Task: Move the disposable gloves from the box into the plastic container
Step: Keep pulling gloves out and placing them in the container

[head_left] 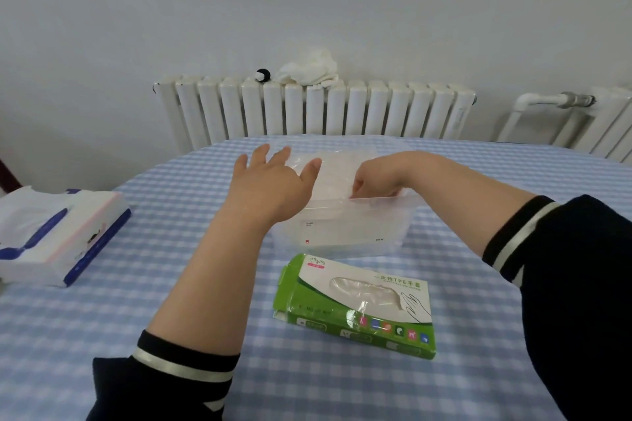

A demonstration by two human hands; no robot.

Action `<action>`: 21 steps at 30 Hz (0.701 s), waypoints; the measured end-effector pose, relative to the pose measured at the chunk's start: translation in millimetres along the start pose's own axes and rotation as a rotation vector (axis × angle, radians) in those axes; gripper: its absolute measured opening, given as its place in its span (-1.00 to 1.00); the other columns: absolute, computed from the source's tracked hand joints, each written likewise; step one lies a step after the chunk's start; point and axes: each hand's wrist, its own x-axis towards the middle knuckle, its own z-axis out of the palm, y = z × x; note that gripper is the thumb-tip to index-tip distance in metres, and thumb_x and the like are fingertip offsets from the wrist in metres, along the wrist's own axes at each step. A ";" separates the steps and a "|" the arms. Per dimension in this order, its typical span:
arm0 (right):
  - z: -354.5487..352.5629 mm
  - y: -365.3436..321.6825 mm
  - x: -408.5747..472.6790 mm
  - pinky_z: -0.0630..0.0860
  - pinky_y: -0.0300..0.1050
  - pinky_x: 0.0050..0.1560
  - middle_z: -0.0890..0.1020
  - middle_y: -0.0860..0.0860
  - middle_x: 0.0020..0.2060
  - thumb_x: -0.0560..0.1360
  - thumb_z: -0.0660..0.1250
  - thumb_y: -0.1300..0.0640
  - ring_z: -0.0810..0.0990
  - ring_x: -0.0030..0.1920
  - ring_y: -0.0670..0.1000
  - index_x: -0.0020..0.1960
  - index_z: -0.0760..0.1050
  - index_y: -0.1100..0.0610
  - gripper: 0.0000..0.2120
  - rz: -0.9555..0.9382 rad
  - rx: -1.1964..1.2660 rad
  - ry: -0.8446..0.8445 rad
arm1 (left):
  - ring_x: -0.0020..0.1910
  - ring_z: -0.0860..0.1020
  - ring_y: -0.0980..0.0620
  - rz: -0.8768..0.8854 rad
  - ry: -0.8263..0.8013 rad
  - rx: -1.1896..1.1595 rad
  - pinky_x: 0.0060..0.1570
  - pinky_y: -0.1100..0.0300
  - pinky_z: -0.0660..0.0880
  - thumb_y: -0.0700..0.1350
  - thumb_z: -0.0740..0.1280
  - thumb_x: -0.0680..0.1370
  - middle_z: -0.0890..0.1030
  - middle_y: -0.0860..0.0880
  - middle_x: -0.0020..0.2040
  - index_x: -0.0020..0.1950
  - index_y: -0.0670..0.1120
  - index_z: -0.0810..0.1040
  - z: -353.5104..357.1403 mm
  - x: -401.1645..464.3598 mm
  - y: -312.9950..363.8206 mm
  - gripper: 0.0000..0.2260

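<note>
Head view: your left hand (273, 178) is hovering flat, fingers spread wide, over the plastic container (345, 225). Your right hand (376, 181) is dipping inside it, fingers curled down on the translucent gloves (333, 174). The green glove box (359, 304) is lying on the checked tablecloth (136, 301) just in front of the container.

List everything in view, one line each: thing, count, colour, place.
plastic container: one, clear, table centre
disposable gloves: a stack, translucent white, inside the container
box: one, green and white, lying on the table in front of the container
tissue pack: one, white and blue, table left
tablecloth: one, blue and white check
radiator: one, white, behind the table
cloth: one, white, on the radiator
left hand: one, open, over the container
right hand: one, fingers down in the container on the gloves
</note>
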 end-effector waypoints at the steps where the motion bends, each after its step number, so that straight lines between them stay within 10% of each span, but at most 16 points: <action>1: -1.1 1.4 -2.8 0.54 -0.03 0.14 0.64 0.03 0.04 0.56 0.28 -0.15 0.62 0.06 0.09 0.16 0.58 0.15 -0.61 -0.014 0.030 0.029 | 0.58 -0.15 0.01 -0.008 -0.005 0.003 0.52 -0.08 -0.19 0.27 -0.26 0.62 0.01 0.07 0.61 0.53 -0.08 0.31 -0.2 -0.2 -0.5 -0.31; 14: 12.2 19.0 -82.7 0.37 -0.27 -0.27 0.66 -0.15 -0.40 0.57 0.30 0.00 0.49 -0.38 -0.19 -0.07 0.59 -0.01 -0.87 -0.221 0.749 0.833 | 0.58 -0.06 -0.02 -0.032 0.113 -0.053 0.51 -0.11 -0.09 0.17 -0.11 0.67 0.06 0.06 0.60 0.20 -0.07 0.64 -3.1 -0.5 -13.0 -0.42; 18: 39.2 14.0 -112.6 0.40 -0.40 -0.29 0.61 -0.01 -0.42 0.53 0.37 0.09 0.54 -0.38 -0.15 -0.10 0.60 0.00 -0.95 -0.375 0.888 0.893 | 0.55 0.07 -0.06 -0.016 0.161 -0.076 0.46 -0.13 0.05 0.11 0.06 0.66 0.17 0.05 0.58 0.04 -0.01 0.68 -15.5 -9.6 -23.2 -0.58; 21: 56.0 11.6 -130.0 0.56 -0.26 -0.16 0.64 -0.01 -0.37 0.48 0.42 0.14 0.60 -0.35 -0.14 -0.12 0.62 0.02 -0.96 -0.460 0.877 0.639 | 0.43 0.27 -0.10 0.011 0.281 -0.112 0.32 -0.08 0.26 0.09 0.19 0.63 0.39 0.02 0.46 0.03 -0.03 0.66 -29.1 -24.1 -28.4 -0.70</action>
